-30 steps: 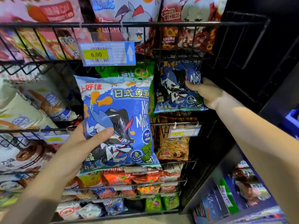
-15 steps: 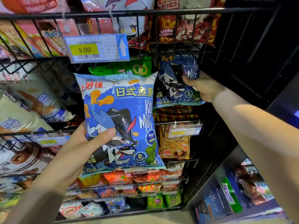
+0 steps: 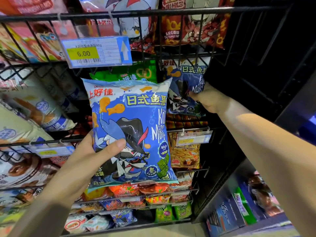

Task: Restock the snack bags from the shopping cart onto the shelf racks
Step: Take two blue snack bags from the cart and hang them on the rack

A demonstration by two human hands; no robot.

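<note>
We are looking at a black wire rack (image 3: pixel 188 11) that is filling most of the view, its tiers packed with snack bags (image 3: pixel 25 120). In front of the rack's middle the first blue bag (image 3: pixel 135 130) is being held upright and facing us, covering much of the tiers behind it. The left hand (image 3: pixel 89 156) is gripping this bag at its lower left edge: the thumb is lying across the printed front, while the other fingers are wrapping behind, where we cannot see them. Toward the rack's right edge, in the tier just under the top one, the second blue bag (image 3: pixel 183 93) is standing upright inside the wires, its right side crumpling where the right hand (image 3: pixel 211 100) is clutching it with curled fingers. A red bag (image 3: pixel 196 28) is standing in the top tier, directly above the second blue one. A green bag (image 3: pixel 131 74) is showing just left of the second blue bag, behind the top of the first. A price tag (image 3: pixel 96 52) reading 6.00 is hanging from the top tier's front wire, left of centre, above the first bag. Below the right hand, a prawn cracker bag (image 3: pixel 185 156) is standing in the next tier, with a smaller tag (image 3: pixel 194 138) clipped to the wire just above it.
</note>
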